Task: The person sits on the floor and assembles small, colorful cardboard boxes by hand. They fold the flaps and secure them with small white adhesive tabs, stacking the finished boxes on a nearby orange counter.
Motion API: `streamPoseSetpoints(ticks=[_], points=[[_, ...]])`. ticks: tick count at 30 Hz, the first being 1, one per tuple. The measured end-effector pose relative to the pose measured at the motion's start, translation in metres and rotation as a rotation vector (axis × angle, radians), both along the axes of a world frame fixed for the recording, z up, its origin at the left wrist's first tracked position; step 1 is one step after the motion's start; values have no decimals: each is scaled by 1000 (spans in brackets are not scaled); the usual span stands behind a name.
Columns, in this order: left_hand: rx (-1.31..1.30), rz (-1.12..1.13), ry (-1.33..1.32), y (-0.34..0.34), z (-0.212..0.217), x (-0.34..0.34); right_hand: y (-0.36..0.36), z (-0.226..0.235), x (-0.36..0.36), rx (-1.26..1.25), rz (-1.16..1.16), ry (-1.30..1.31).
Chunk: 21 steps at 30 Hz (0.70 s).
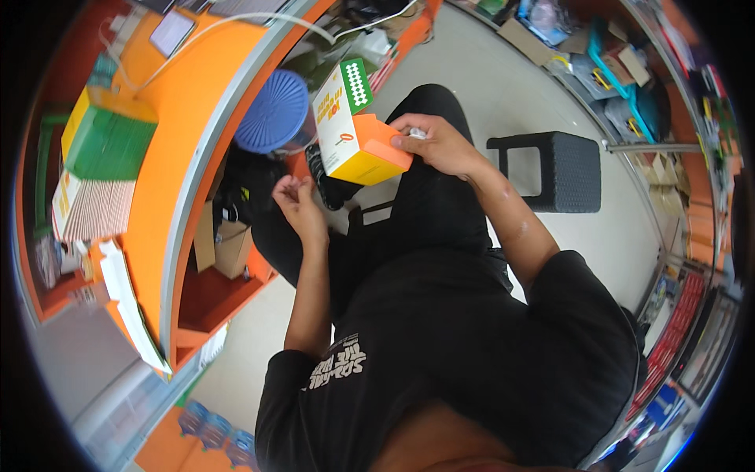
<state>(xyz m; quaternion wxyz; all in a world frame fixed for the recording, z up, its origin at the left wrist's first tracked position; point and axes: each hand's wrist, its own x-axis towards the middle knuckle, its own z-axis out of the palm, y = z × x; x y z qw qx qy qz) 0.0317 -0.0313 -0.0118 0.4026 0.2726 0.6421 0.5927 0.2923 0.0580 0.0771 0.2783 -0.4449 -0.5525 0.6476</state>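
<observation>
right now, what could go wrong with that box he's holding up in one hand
The right hand alone grips the orange and white box at one end, out over the lap, so it could tip or slip to the floor. The left hand is off it, fingers curled, giving no support. A small white thing shows in the right hand too, which may weaken that grip.

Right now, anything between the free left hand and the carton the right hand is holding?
Nothing visible. The left hand sits empty, low and left of the white, orange and yellow carton, which the right hand grips at its orange end. Only open air above the dark trousers separates them.
</observation>
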Motion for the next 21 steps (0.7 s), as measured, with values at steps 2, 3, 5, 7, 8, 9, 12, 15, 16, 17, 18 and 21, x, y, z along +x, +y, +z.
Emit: streamPoseSetpoints(ticks=[2,3,5,7,8,9,12,15,16,17,18,21], points=[[279,-117,497,1,41,3,4,-4,-12,136,46,-60],[410,-250,664,13,72,0,9,-5,-20,191,62,-113],[454,-547,937,34,115,-13,10,-4,-41,203,103,-173],[412,-730,1085,55,127,-13,12,6,-40,134,149,-215],[397,-834,1155,61,130,-12,11,7,-39,184,160,-230],[373,-908,1149,67,131,-10,11,9,-31,240,155,-257],[317,-1212,1072,87,134,11,-11,7,15,357,166,-300],[455,-1258,1120,75,111,-1,-26,1,1,522,378,-491],[406,-1341,1052,70,116,1,-25,-26,-11,518,404,-424],[374,-1303,980,59,109,-6,-21,-23,-23,450,497,-380],[317,-1421,962,57,108,-18,-19,-30,-35,490,522,-364],[-109,-1487,574,48,105,-7,-21,-26,-23,497,406,-394]])
